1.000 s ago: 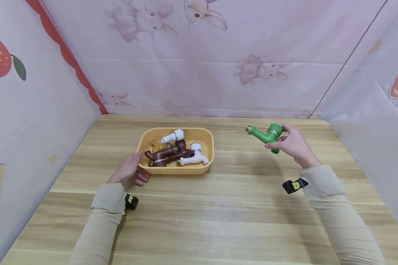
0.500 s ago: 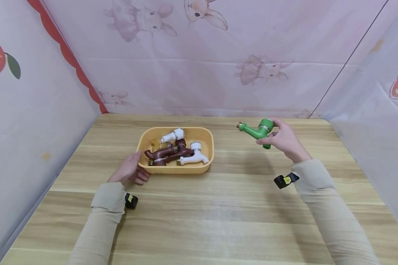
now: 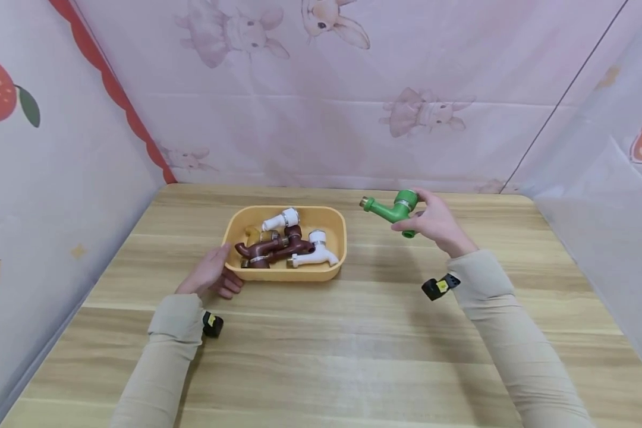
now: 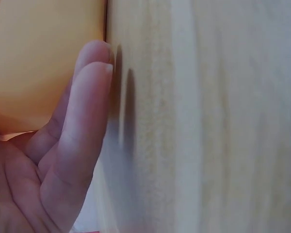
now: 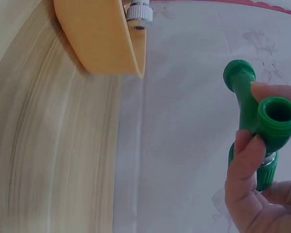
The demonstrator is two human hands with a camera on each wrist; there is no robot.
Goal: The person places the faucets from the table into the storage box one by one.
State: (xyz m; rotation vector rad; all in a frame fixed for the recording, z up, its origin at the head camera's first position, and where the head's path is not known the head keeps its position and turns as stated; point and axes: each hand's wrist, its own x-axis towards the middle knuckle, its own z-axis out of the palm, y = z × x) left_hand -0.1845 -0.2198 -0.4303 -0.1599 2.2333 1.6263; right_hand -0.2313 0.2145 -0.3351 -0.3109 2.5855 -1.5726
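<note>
Keep the right hand (image 3: 436,223) pinching the green tap (image 3: 392,209) with thumb and fingertips, up in the air, well right of the yellow tray (image 3: 336,223) and above the wooden table (image 3: 353,333). Hold tight but not too hard. Carry slow and level toward the tray, brass end (image 3: 365,204) first. Aim for a free spot near the white tap (image 3: 315,252), not on top of the brown taps (image 3: 270,248). Lower gently, then let go, no dropping. Keep the left hand (image 3: 210,275) pressed to the tray's left side, fingers (image 4: 85,111) straight and close together, flat on the table, so nothing slides.
</note>
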